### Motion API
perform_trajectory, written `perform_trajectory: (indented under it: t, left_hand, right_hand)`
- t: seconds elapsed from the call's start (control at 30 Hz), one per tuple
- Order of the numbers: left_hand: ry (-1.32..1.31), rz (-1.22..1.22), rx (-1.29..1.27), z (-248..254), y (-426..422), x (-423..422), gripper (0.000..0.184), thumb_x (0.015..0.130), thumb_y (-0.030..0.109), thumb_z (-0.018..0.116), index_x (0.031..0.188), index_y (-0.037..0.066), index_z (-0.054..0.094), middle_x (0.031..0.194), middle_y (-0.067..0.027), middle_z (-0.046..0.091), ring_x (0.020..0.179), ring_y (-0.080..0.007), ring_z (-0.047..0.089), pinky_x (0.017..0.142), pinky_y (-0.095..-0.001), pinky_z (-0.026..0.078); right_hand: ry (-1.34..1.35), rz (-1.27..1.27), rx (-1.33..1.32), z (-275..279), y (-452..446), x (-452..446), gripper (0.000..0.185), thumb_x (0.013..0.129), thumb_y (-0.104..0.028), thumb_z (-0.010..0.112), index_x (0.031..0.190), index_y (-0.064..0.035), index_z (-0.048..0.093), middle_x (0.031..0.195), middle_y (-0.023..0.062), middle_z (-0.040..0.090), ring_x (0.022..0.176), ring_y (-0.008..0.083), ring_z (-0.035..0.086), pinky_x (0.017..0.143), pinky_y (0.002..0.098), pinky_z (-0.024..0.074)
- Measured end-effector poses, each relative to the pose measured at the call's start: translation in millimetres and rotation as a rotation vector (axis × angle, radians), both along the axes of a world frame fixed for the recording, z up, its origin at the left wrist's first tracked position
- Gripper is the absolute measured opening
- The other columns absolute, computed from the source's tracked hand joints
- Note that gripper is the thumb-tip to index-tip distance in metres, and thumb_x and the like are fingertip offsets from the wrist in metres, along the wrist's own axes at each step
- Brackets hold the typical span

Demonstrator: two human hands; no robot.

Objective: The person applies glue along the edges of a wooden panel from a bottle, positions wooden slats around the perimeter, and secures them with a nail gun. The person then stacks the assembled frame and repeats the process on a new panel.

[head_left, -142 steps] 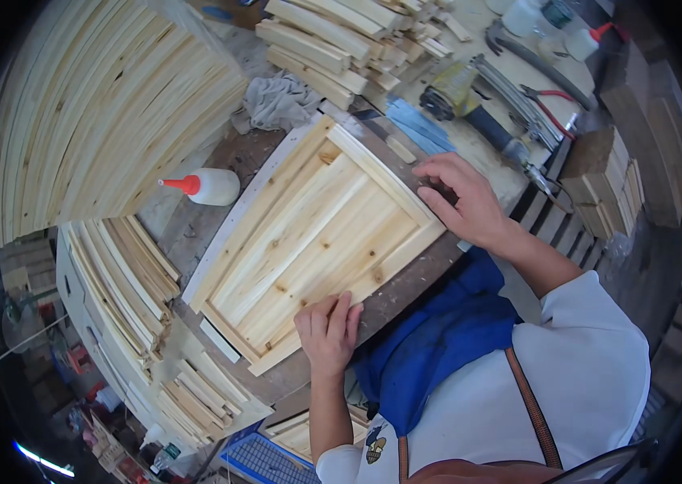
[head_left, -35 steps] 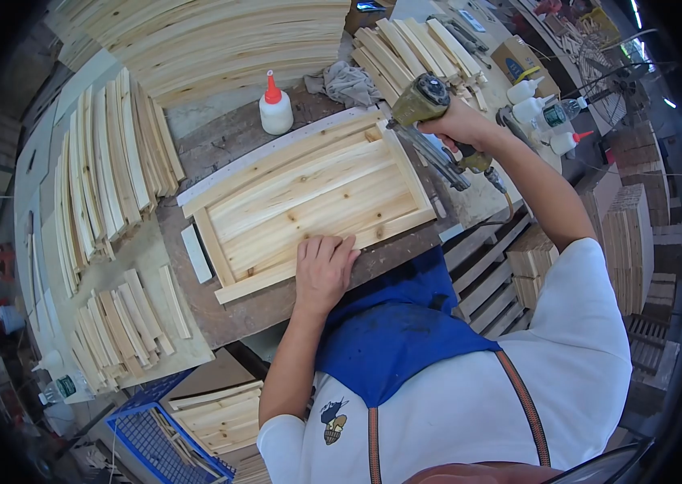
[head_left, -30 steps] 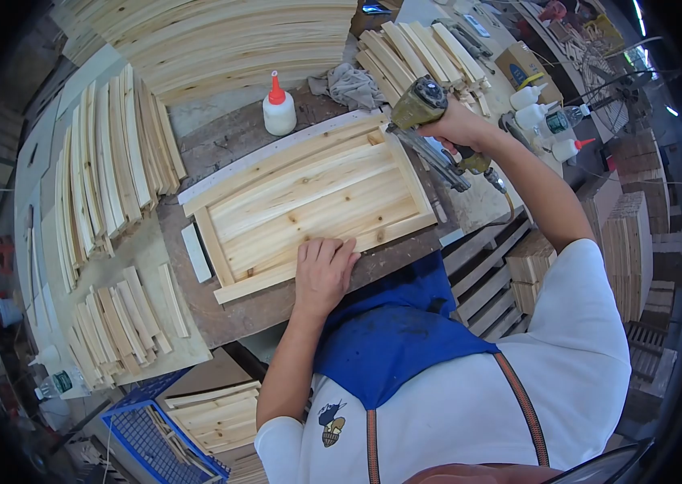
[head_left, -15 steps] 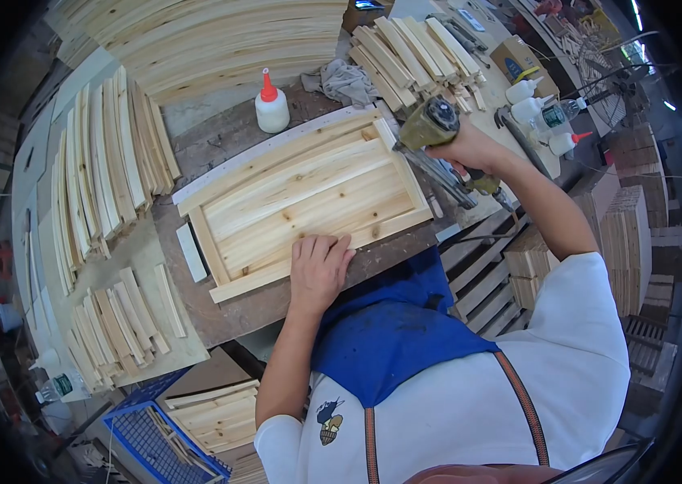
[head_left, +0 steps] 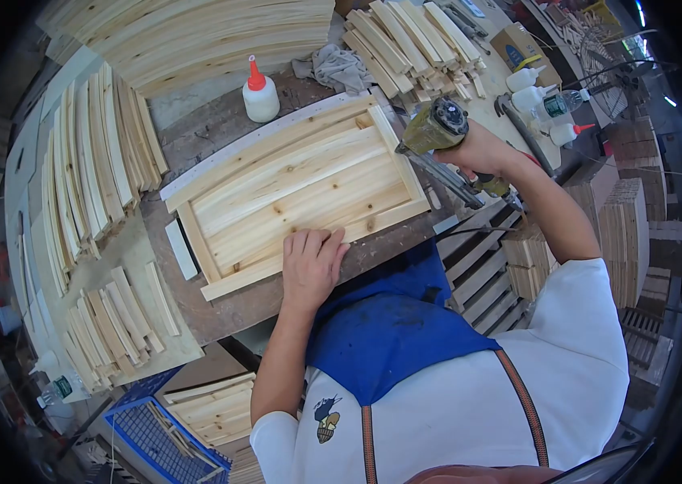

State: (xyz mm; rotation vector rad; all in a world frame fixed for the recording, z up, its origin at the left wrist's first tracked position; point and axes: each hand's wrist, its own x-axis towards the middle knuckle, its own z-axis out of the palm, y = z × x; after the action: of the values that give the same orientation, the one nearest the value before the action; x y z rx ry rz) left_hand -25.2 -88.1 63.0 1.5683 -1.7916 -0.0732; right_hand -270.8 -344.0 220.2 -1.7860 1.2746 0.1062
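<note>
A framed wooden panel point(head_left: 296, 198) of pale knotty pine lies flat on the dark worktop. My left hand point(head_left: 310, 262) rests on its near rail, fingers laid over the wood and close together. In my right hand point(head_left: 482, 153) is a greenish nail gun point(head_left: 435, 127), gripped by the handle and held at the panel's right end. Whether its nose touches the wood cannot be told. A white strip point(head_left: 182, 250) lies beside the panel's left end. Beyond the far edge stands a white glue bottle point(head_left: 261, 101) with a red cap.
Long wooden strips point(head_left: 95, 153) are stacked at left, with shorter pieces point(head_left: 115, 323) nearer. More strips point(head_left: 413, 44) lie at the back right beside a grey rag point(head_left: 337, 68). Glue bottles point(head_left: 528, 98) and a hammer point(head_left: 525, 133) lie at right. A blue crate point(head_left: 155, 436) stands below.
The view has shifted slightly, so the panel and bottle appear a little farther left and up. The nail gun sits slightly more to the right relative to the panel. My left hand stays on the rail.
</note>
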Motion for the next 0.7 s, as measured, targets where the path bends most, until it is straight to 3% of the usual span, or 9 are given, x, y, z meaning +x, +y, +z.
perform_trajectory:
  t: [0.5, 0.6, 0.7]
  left_hand:
    - [0.010, 0.000, 0.012, 2, 1, -1, 0.031, 0.088, 0.021, 0.080, 0.116, 0.009, 0.076, 0.101, -0.0061, 0.065, 0.098, -0.0278, 0.061, 0.089, -0.0437, 0.046]
    - [0.015, -0.006, 0.013, 1, 1, -2, 0.032, 0.088, 0.021, 0.080, 0.117, 0.009, 0.076, 0.101, -0.0063, 0.065, 0.098, -0.0281, 0.061, 0.089, -0.0440, 0.046]
    - [0.014, -0.002, 0.008, 1, 0, -2, 0.032, 0.087, 0.020, 0.081, 0.117, 0.009, 0.076, 0.101, -0.0063, 0.066, 0.098, -0.0283, 0.061, 0.089, -0.0439, 0.046]
  right_hand:
    - [0.020, -0.060, -0.004, 3, 46, -42, 0.035, 0.092, -0.008, 0.077, 0.125, -0.0012, 0.068, 0.081, 0.0021, 0.068, 0.048, 0.0080, 0.052, 0.046, 0.0275, 0.0434]
    - [0.029, -0.037, -0.032, 8, 61, -54, 0.032, 0.091, -0.013, 0.077, 0.120, -0.0039, 0.072, 0.072, 0.0029, 0.066, 0.047, 0.0103, 0.054, 0.046, 0.0294, 0.0456]
    - [0.024, -0.050, -0.029, 13, 75, -54, 0.033, 0.091, -0.013, 0.078, 0.122, -0.0054, 0.072, 0.073, 0.0023, 0.067, 0.048, 0.0101, 0.055, 0.047, 0.0294, 0.0464]
